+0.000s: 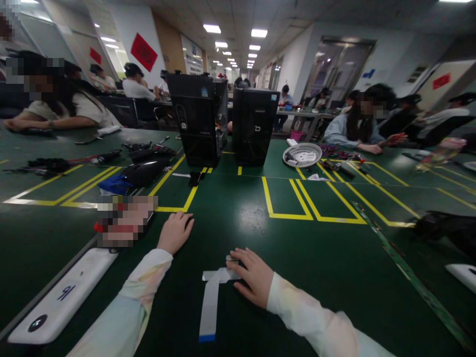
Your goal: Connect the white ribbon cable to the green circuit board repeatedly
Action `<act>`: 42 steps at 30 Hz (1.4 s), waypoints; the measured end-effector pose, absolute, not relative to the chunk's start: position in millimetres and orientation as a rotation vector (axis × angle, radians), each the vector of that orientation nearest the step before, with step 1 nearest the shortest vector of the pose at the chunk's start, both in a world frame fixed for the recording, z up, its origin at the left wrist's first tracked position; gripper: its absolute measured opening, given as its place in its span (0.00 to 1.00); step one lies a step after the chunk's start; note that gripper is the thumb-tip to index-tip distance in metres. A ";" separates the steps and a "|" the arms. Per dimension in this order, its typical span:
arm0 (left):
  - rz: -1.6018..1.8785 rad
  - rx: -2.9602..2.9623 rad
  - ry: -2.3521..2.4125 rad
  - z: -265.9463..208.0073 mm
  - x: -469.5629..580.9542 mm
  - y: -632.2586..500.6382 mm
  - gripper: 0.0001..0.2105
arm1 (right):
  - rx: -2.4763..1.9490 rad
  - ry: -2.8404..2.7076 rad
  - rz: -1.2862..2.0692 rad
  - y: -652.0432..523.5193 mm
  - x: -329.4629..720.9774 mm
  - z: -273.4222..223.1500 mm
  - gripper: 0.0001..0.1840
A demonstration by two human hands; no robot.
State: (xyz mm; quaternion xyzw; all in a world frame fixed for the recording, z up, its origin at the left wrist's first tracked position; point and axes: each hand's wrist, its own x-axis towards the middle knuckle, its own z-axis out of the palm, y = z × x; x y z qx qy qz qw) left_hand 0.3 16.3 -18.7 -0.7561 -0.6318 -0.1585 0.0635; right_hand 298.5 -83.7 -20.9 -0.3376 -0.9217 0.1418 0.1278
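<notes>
A flat grey-white ribbon cable [209,308] with a blue end lies on the green table, folded into a corner near its upper part. My right hand [256,275] rests over the cable's far end, fingers spread and touching it. A small pale connector piece shows at the fingertips, partly covered by them. To the left, my left hand [174,234] lies on the tabletop near a yellow tape line, thumb apart from the loosely bent fingers, with nothing visible in it. Its palm side is hidden.
Two black computer towers [199,124] [255,126] stand ahead. A white basket [303,154] holds small parts at right. A white device [61,300] and a pixelated object lie at left. A long green circuit strip [405,267] lies at right. Cables and seated people surround the table.
</notes>
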 end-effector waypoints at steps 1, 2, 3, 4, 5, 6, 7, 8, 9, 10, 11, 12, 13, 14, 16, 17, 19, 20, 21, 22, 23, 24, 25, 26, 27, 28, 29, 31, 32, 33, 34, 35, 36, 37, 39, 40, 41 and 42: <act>-0.477 -2.286 -1.906 -18.8 0.0 16.7 0.22 | -0.968 -2.691 0.426 -86.4 298.3 -20.7 0.28; -0.476 -2.287 -1.906 -18.9 -0.2 17.0 0.22 | -0.953 -2.701 0.432 -88.0 299.0 -21.0 0.29; -0.477 -2.290 -1.907 -19.0 -0.5 17.2 0.22 | -0.932 -2.711 0.430 -88.0 300.7 -21.8 0.29; -0.481 -2.295 -1.909 -19.2 -0.8 17.2 0.22 | -0.912 -2.719 0.417 -86.1 303.9 -23.0 0.30; -0.485 -2.299 -1.910 -19.4 -1.1 17.2 0.22 | -0.900 -2.718 0.385 -81.8 309.0 -24.2 0.31; -0.489 -2.303 -1.909 -19.8 -1.5 17.1 0.22 | -0.914 -2.702 0.331 -75.2 317.1 -25.5 0.32; -0.490 -2.306 -1.907 -20.2 -1.9 17.0 0.22 | -0.965 -2.667 0.257 -66.4 328.6 -26.6 0.31; -0.488 -2.307 -1.902 -20.6 -2.3 16.8 0.22 | -1.053 -2.608 0.163 -55.9 344.4 -27.5 0.31; -0.485 -2.306 -1.895 -21.1 -2.7 16.7 0.23 | -1.192 -2.518 0.058 -44.5 364.5 -28.3 0.30; -0.481 -2.306 -1.886 -21.5 -3.0 16.6 0.23 | -1.348 -2.405 -0.042 -33.3 388.9 -29.1 0.29; -0.479 -2.304 -1.878 -21.8 -3.2 16.5 0.23 | -1.527 -2.258 -0.147 -23.3 416.8 -30.2 0.29; -0.476 -2.302 -1.873 -21.9 -3.4 16.5 0.23 | -1.718 -2.091 -0.251 -15.6 447.4 -31.9 0.28; -0.474 -2.301 -1.870 -22.0 -3.5 16.6 0.23 | -1.914 -1.912 -0.332 -10.7 479.1 -34.1 0.29; -0.470 -2.303 -1.870 -22.0 -3.6 16.7 0.23 | -2.094 -1.738 -0.378 -9.2 510.4 -36.9 0.30; -0.463 -2.308 -1.873 -21.9 -3.8 17.0 0.23 | -2.389 -1.385 -0.388 -15.0 566.7 -43.5 0.33; -0.462 -2.310 -1.874 -22.0 -3.9 17.1 0.23 | -2.496 -1.220 -0.370 -21.2 589.5 -46.7 0.34; -0.468 -2.313 -1.874 -22.2 -4.3 17.5 0.23 | -2.584 -1.072 -0.348 -35.2 622.1 -51.7 0.35; -0.475 -2.312 -1.876 -22.4 -4.5 17.7 0.23 | -2.606 -1.047 -0.330 -41.3 632.3 -53.2 0.35; -0.483 -2.311 -1.879 -22.5 -4.7 17.9 0.23 | -2.618 -1.052 -0.310 -46.1 639.0 -54.3 0.35; -0.491 -2.311 -1.884 -22.6 -4.9 18.0 0.23 | -2.628 -1.068 -0.289 -49.2 643.1 -54.9 0.35; -0.498 -2.312 -1.890 -22.6 -5.1 18.1 0.23 | -2.632 -1.097 -0.268 -50.8 645.2 -55.4 0.35; -0.503 -2.314 -1.898 -22.5 -5.2 18.1 0.23 | -2.631 -1.135 -0.251 -51.0 645.9 -56.0 0.36; -0.505 -2.318 -1.908 -22.2 -5.3 17.9 0.23 | -2.625 -1.176 -0.239 -50.4 645.6 -56.7 0.36; -0.503 -2.325 -1.919 -21.9 -5.4 17.6 0.23 | -2.614 -1.218 -0.232 -49.1 644.6 -57.7 0.37; -0.498 -2.333 -1.927 -21.4 -5.4 17.3 0.23 | -2.599 -1.264 -0.227 -47.8 643.0 -59.0 0.38; -0.493 -2.341 -1.933 -21.0 -5.3 16.8 0.23 | -2.579 -1.313 -0.223 -46.5 640.8 -60.7 0.39; -0.490 -2.349 -1.937 -20.6 -5.2 16.2 0.23 | -2.555 -1.364 -0.220 -45.7 638.0 -62.6 0.39; -0.493 -2.362 -1.943 -20.0 -4.8 15.1 0.23 | -2.502 -1.462 -0.217 -45.6 629.9 -67.0 0.39; -0.495 -2.366 -1.946 -19.9 -4.5 14.6 0.23 | -2.470 -1.515 -0.217 -46.4 624.5 -69.1 0.39; -0.496 -2.366 -1.947 -19.8 -4.1 14.2 0.23 | -2.425 -1.581 -0.219 -47.6 618.1 -71.0 0.38; -0.494 -2.363 -1.945 -19.9 -3.8 13.9 0.23 | -2.366 -1.659 -0.223 -49.3 610.8 -72.7 0.38; -0.488 -2.358 -1.940 -20.0 -3.5 13.8 0.22 | -2.292 -1.747 -0.228 -51.2 602.5 -73.8 0.38; -0.479 -2.353 -1.933 -20.2 -3.3 13.7 0.22 | -2.205 -1.842 -0.233 -53.3 593.1 -74.6 0.38; -0.469 -2.347 -1.926 -20.4 -3.1 13.6 0.22 | -2.108 -1.939 -0.234 -55.3 582.8 -74.8 0.37; -0.445 -2.338 -1.915 -20.8 -2.8 13.7 0.23 | -1.911 -2.112 -0.219 -59.2 559.1 -74.1 0.36; -0.434 -2.335 -1.913 -20.9 -2.7 13.7 0.23 | -1.813 -2.184 -0.205 -60.8 545.9 -73.2 0.35; -0.425 -2.331 -1.913 -20.9 -2.6 13.7 0.23 | -1.716 -2.246 -0.187 -62.2 531.8 -71.9 0.34; -0.418 -2.328 -1.916 -20.8 -2.6 13.6 0.23 | -1.623 -2.300 -0.165 -63.4 517.0 -70.3 0.33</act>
